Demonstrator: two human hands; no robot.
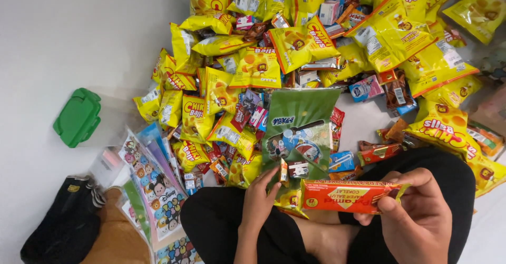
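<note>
Right hand (416, 216), closest to the lens: fingers closed around the right end of a long orange foil wafer bar (350, 196), held level above the lap. Left hand (259, 200), just left of the bar: fingers pinched on the lower edge of a green printed cartoon plastic pouch (299, 132), which stands upright beyond the bar; small items show through its clear window, too small to identify. Heap of yellow snack bags (295, 42) lies beyond the pouch, mixed with small cartons, and runs off the top and right edges. Green plastic lid (77, 117) sits well left of the pouch on open white floor (63, 32). Stack of cartoon-print pouches (155, 190), left of the bar, is partly cut off at the bottom edge.
</note>
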